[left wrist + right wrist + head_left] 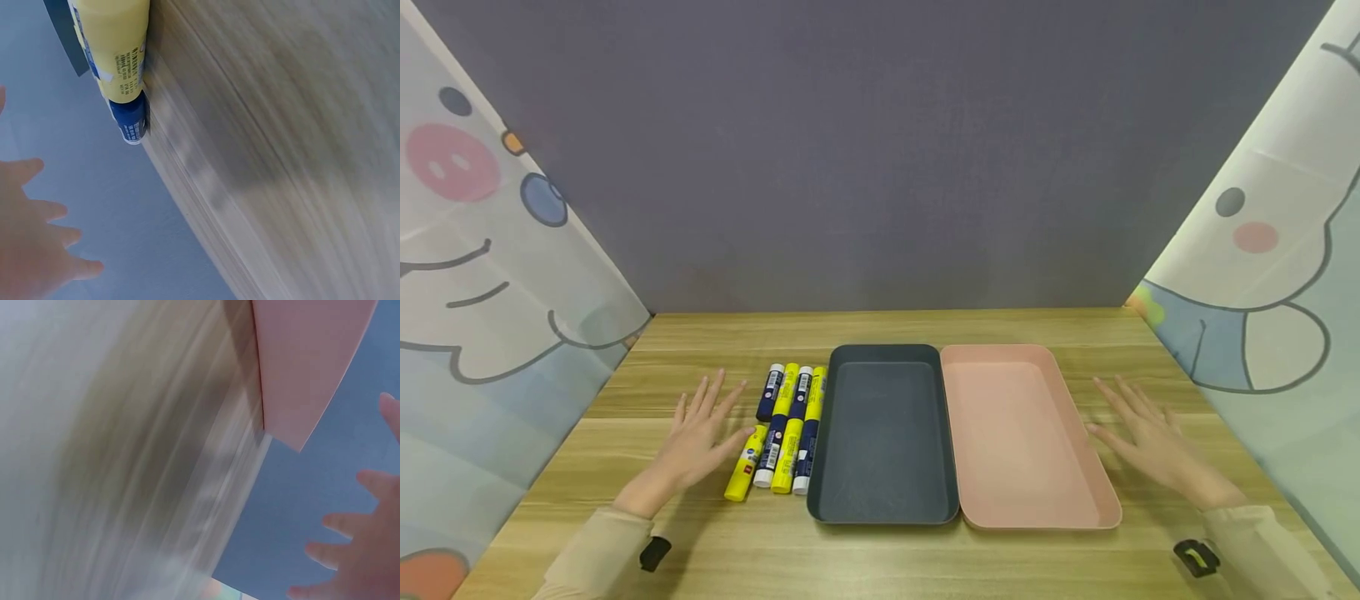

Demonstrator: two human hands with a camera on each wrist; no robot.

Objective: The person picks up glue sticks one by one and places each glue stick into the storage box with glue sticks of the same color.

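Eight tubes (791,437) show in head view, fewer from left wrist

- My left grip (696,442) is left of the dark tray (883,433), back turned up, its fingers (730,401) straight and fanned apart.
- My left thumb (734,445) stretches out sideways, toward the dark tray.
- My left forearm (597,552), in a pale sleeve, slants in from the near side, left of the dark tray, the wrist (642,493) bare past the cuff.
- My right grip (1153,443) is well to the right of the dark tray, also back up, fingers extended and spread, thumb angled toward it.
- My right forearm (1266,542) mirrors the left, sleeved in the same pale cloth, slanting inward toward the dark tray.
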